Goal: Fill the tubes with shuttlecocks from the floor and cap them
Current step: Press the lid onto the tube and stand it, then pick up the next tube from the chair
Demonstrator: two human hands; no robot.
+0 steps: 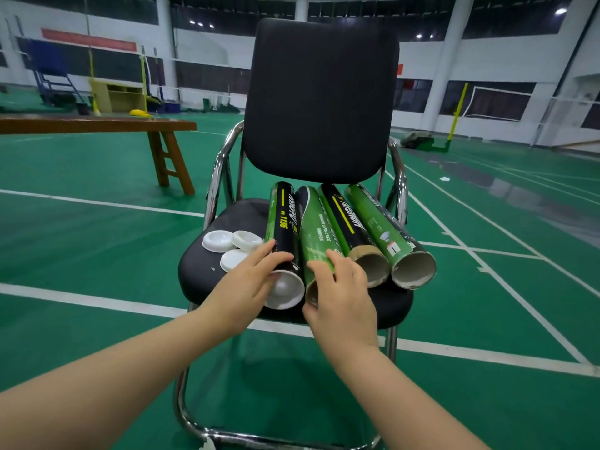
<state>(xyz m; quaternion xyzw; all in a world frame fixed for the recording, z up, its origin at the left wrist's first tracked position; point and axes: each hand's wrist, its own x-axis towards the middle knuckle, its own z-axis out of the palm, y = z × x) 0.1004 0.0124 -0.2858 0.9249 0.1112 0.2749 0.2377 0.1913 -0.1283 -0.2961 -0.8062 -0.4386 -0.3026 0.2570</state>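
The left hand (250,287) is curled over the near end of the capped black tube (284,222), with the fingers laid across its top and the thumb at the rim of the fitted cap (285,292). The right hand (341,297) is closed round the open near end of the green tube (316,232) lying just beside it, thumb on one side and fingers over the top.

Two more tubes, a second black tube (344,219) and a second green tube (383,228), are laid alongside on the right, touching one another. Their open mouths face the camera and show bare cardboard inside. All four are rested on the chair seat (201,271), their far ends against the backrest. Three loose caps (219,241) are grouped on the seat, left of the tubes.

The tubes are judged to be light, stiff cardboard with a glossy printed skin. Being round and smooth, they can be expected to roll and to slide against each other. A wrap round the barrel near the mouth is best used, without squeezing, since an open rim may be crushed out of round and then refuse its cap. The caps are judged to be thin, slightly flexible plastic, best pinched at the edge.

No shuttlecock can be made out plainly on the floor (97,241).
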